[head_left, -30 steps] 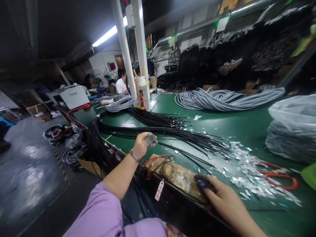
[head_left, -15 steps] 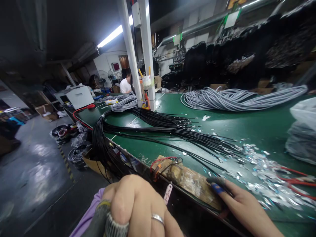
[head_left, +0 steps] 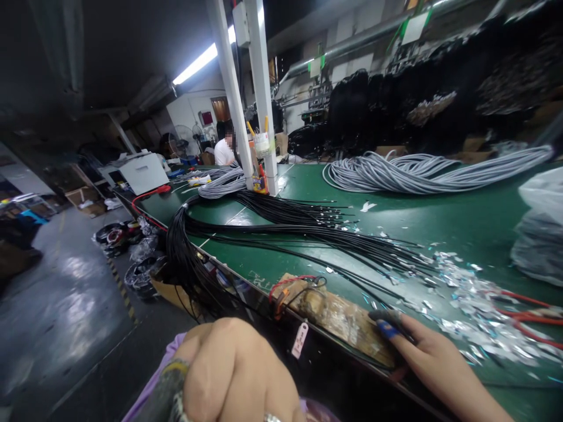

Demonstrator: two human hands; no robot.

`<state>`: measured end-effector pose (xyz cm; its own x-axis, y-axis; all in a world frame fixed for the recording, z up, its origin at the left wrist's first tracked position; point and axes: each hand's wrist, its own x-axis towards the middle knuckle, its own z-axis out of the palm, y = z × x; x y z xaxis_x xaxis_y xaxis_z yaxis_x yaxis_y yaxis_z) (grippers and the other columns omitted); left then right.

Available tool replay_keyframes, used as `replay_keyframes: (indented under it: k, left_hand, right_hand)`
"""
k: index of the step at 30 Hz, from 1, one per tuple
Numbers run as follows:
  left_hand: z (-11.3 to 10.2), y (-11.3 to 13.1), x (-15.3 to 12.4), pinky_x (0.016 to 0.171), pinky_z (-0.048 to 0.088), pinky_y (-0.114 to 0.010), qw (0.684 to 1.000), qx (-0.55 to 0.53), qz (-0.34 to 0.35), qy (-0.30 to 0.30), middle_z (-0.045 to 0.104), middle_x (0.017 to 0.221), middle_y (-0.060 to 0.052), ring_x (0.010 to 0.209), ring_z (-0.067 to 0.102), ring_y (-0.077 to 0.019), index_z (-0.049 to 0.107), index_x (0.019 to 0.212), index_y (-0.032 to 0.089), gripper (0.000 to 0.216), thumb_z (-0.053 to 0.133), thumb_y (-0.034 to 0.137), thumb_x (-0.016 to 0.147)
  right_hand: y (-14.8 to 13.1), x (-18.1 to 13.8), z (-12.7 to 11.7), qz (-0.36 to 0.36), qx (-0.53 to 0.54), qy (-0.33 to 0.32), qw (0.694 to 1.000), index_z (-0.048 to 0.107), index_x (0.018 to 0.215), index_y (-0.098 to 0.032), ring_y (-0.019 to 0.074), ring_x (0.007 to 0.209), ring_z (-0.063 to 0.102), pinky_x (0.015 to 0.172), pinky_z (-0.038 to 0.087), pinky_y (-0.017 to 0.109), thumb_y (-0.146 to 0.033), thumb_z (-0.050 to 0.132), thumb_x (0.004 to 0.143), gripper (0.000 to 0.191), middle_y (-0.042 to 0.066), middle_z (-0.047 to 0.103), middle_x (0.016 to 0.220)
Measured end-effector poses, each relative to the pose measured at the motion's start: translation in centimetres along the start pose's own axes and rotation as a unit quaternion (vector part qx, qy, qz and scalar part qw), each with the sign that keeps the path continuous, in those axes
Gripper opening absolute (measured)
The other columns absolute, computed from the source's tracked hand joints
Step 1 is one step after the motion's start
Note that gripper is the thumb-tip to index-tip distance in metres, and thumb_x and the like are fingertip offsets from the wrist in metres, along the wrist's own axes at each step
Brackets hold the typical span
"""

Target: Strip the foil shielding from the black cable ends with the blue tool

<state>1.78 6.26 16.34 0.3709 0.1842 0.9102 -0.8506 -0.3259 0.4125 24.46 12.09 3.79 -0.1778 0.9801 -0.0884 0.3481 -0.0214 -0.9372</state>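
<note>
Your L hand (head_left: 240, 369) now low & close; was farther out 1 s ago.
It's curled, can't tell if gripping; your R hand (head_left: 433, 351), well apart, still at R end of taped block (head_left: 345, 322), grip unclear. Blk cables (head_left: 343, 238) beyond, on grn bench (head_left: 422, 217).

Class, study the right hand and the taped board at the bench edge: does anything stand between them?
Nothing visible does: the right hand has its covered fingertips at the right end of the taped board.
</note>
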Motion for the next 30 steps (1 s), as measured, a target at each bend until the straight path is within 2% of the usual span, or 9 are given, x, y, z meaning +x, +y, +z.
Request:
replay_keyframes:
  k: [5, 7, 9, 10, 12, 17, 21, 27, 30]
  left_hand:
    - [-1.4, 1.1, -3.2, 0.041, 0.041, -0.024, 0.991, 0.095, 0.027, 0.095, 0.05, 0.038, 0.0, 0.034, 0.044, -0.0129, 0.059, 0.057, 0.026, 0.059, 0.037, 0.079, 0.069]
    - [-2.8, 1.7, -4.4, 0.04, 0.04, -0.023, 0.973, 0.174, -0.036, 0.145, 0.049, 0.038, 0.001, 0.033, 0.042, -0.0112, 0.06, 0.06, 0.024, 0.058, 0.04, 0.077, 0.07]
    - [-4.9, 2.0, -4.9, 0.042, 0.042, -0.024, 0.919, 0.289, -0.152, 0.221, 0.053, 0.043, 0.001, 0.035, 0.045, -0.0109, 0.063, 0.067, 0.022, 0.054, 0.045, 0.073, 0.072]
    - [-6.1, 1.8, -5.0, 0.045, 0.044, -0.025, 0.866, 0.367, -0.214, 0.263, 0.057, 0.05, -0.001, 0.04, 0.048, -0.0114, 0.064, 0.074, 0.02, 0.05, 0.049, 0.068, 0.074]
    - [-9.0, 1.1, -4.8, 0.057, 0.05, -0.028, 0.734, 0.526, -0.363, 0.23, 0.067, 0.072, -0.005, 0.056, 0.059, -0.0146, 0.065, 0.089, 0.018, 0.038, 0.061, 0.053, 0.073]
    - [-15.7, -2.3, -5.2, 0.102, 0.038, -0.037, 0.372, 0.725, -0.576, -0.071, 0.054, 0.131, -0.013, 0.12, 0.05, -0.0274, 0.054, 0.121, 0.017, 0.054, 0.067, 0.031, 0.071]
    - [-18.6, -3.8, -5.7, 0.098, 0.04, -0.033, 0.293, 0.731, -0.61, -0.093, 0.052, 0.132, -0.017, 0.12, 0.051, -0.026, 0.047, 0.128, 0.015, 0.05, 0.051, 0.04, 0.085]
    - [-18.9, -3.9, -5.4, 0.078, 0.047, -0.034, 0.272, 0.715, -0.626, -0.153, 0.07, 0.096, -0.011, 0.091, 0.066, -0.0262, 0.057, 0.112, 0.019, 0.031, 0.048, 0.031, 0.084]
    - [-18.1, -3.5, -4.8, 0.078, 0.046, -0.032, 0.266, 0.722, -0.617, -0.167, 0.071, 0.095, -0.01, 0.092, 0.065, -0.0259, 0.06, 0.105, 0.021, 0.026, 0.05, 0.026, 0.081]
  right_hand:
    - [0.2, 0.1, -0.1, -0.014, -0.017, 0.007, 1.0, 0.07, 0.075, -0.024, 0.0184, 0.035, 0.058, 0.034, 0.048, 0.029, -0.046, 0.056, 0.066, 0.027, 0.001, 0.072, 0.067]
    - [0.4, 0.2, -0.1, -0.038, -0.036, 0.01, 0.999, 0.07, 0.076, -0.024, 0.0184, 0.038, 0.06, 0.035, 0.048, 0.028, -0.044, 0.055, 0.068, 0.027, 0.001, 0.072, 0.067]
    - [0.6, 0.3, -0.1, -0.038, -0.049, 0.005, 0.998, 0.07, 0.079, -0.023, 0.0192, 0.042, 0.061, 0.036, 0.048, 0.028, -0.045, 0.053, 0.07, 0.029, 0.002, 0.072, 0.067]
    - [0.6, 0.3, -0.1, -0.031, -0.053, 0.001, 0.998, 0.07, 0.08, -0.023, 0.0197, 0.042, 0.062, 0.037, 0.048, 0.029, -0.046, 0.051, 0.071, 0.032, 0.002, 0.071, 0.068]
    - [0.5, 0.3, 0.0, -0.029, -0.061, -0.001, 0.998, 0.069, 0.08, -0.022, 0.021, 0.047, 0.063, 0.041, 0.05, 0.03, -0.048, 0.048, 0.071, 0.034, 0.003, 0.071, 0.069]
    - [0.2, 0.4, 0.2, -0.097, -0.11, 0.036, 0.989, 0.068, 0.078, -0.022, 0.0233, 0.064, 0.066, 0.058, 0.052, 0.032, -0.04, 0.046, 0.075, 0.029, 0.004, 0.071, 0.07]
    - [0.0, 0.5, 0.3, -0.108, -0.14, 0.049, 0.983, 0.067, 0.079, -0.019, 0.0232, 0.07, 0.065, 0.065, 0.049, 0.033, -0.029, 0.045, 0.075, 0.024, 0.006, 0.072, 0.076]
    - [-0.2, 0.5, 0.5, -0.119, -0.16, 0.06, 0.978, 0.064, 0.075, -0.019, 0.0197, 0.068, 0.061, 0.061, 0.044, 0.028, -0.022, 0.045, 0.079, 0.019, 0.005, 0.07, 0.073]
    - [-0.3, 0.4, 0.5, -0.118, -0.164, 0.062, 0.977, 0.063, 0.073, -0.02, 0.0187, 0.068, 0.06, 0.061, 0.043, 0.026, -0.019, 0.047, 0.078, 0.017, 0.003, 0.069, 0.072]
